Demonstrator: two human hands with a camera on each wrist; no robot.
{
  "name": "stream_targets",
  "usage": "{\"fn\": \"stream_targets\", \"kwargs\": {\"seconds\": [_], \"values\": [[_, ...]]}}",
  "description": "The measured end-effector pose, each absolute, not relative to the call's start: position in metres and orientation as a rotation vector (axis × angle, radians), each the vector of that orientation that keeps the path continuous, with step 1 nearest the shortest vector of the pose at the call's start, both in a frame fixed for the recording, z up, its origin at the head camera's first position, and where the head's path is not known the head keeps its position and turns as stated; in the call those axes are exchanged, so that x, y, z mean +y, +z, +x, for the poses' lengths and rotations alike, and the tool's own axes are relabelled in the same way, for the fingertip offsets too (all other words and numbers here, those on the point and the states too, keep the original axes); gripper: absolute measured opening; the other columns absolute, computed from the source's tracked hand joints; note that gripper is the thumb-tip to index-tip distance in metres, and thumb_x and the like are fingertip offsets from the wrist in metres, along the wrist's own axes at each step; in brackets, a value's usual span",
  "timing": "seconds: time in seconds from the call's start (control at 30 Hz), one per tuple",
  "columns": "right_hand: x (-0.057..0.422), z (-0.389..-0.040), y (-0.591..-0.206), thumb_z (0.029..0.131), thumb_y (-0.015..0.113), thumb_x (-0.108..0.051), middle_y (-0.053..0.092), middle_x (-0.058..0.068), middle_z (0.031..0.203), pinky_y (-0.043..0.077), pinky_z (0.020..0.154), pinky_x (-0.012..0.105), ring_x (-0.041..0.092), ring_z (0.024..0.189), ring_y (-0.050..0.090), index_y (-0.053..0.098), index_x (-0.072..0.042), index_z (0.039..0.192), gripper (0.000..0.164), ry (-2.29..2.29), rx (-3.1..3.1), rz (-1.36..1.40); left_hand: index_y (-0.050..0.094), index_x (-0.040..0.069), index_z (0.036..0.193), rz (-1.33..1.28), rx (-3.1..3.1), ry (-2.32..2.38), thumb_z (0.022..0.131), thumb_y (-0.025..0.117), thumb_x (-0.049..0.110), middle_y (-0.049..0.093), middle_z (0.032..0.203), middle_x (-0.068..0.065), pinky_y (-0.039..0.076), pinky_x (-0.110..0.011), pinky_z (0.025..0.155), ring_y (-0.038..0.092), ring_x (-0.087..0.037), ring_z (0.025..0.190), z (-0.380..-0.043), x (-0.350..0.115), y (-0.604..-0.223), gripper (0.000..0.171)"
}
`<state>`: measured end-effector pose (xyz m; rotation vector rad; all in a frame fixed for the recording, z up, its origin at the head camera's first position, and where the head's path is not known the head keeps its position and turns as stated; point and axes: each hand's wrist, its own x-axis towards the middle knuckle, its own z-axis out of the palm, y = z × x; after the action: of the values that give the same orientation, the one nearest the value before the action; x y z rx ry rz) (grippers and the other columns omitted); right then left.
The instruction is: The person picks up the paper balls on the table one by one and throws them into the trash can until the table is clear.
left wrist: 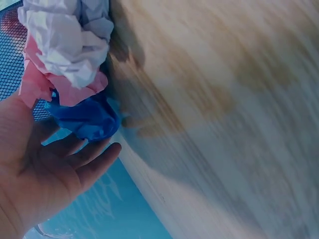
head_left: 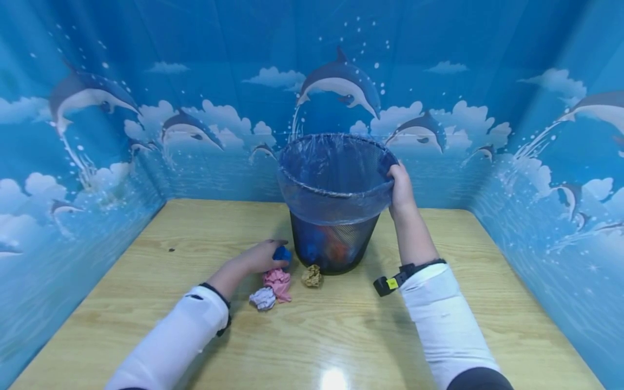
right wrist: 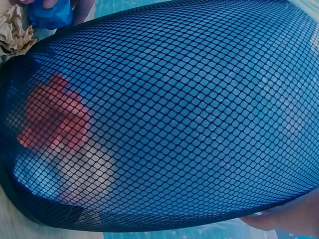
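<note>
My right hand (head_left: 402, 187) grips the rim of a black mesh wastebasket (head_left: 358, 235) at its right side. A clear plastic liner (head_left: 336, 208) folds over the rim. Low by the basket's left side, my left hand (head_left: 263, 255) has thumb and fingers on either side of a crumpled blue paper ball (left wrist: 87, 119). The little finger stands apart from the ball in the left wrist view. Just under this hand lies crumpled pink paper (head_left: 278, 283), touching a crumpled white ball (head_left: 263, 298). A crumpled tan paper ball (head_left: 312, 276) sits at the basket's front foot.
Red crumpled paper (right wrist: 57, 117) and pale scraps (right wrist: 87, 172) show through the mesh inside the basket. Everything stands on a wood-grain table (head_left: 312, 336). Dolphin-printed blue curtains (head_left: 219, 70) enclose the back and both sides. A small dark spot (head_left: 171, 249) marks the table's left.
</note>
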<state>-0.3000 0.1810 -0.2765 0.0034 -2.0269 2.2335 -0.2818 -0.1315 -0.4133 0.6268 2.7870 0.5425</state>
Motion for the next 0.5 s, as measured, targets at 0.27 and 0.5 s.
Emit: {"fn": "stream_targets", "kwargs": {"seconds": [0.27, 0.5], "values": [[0.1815, -0.3007, -0.276, 0.088, 0.027, -0.02, -0.008, -0.002, 0.164, 0.017, 0.113, 0.034, 0.018, 0.146, 0.006, -0.005, -0.017, 0.157, 0.076, 2.247, -2.043, -0.002, 0.044, -0.003, 0.141, 0.651, 2.797, 0.554, 0.091, 0.066, 0.027, 0.049, 0.136, -0.03, 0.041, -0.05, 0.106, 0.05, -0.042, 0.125, -0.2821, -0.1318, -0.4147, 0.062], [0.1815, -0.3016, -0.276, 0.088, 0.028, -0.019, -0.007, 0.0, 0.164, 0.019, 0.112, 0.034, 0.019, 0.146, 0.009, -0.004, -0.016, 0.157, 0.076, 2.25, -2.039, -0.003, 0.051, -0.005, 0.134, 0.667, 2.786, 0.613, 0.088, 0.068, 0.024, 0.053, 0.131, -0.029, 0.044, -0.049, 0.103, 0.054, -0.041, 0.121, -0.2873, -0.1339, -0.4174, 0.057]]}}
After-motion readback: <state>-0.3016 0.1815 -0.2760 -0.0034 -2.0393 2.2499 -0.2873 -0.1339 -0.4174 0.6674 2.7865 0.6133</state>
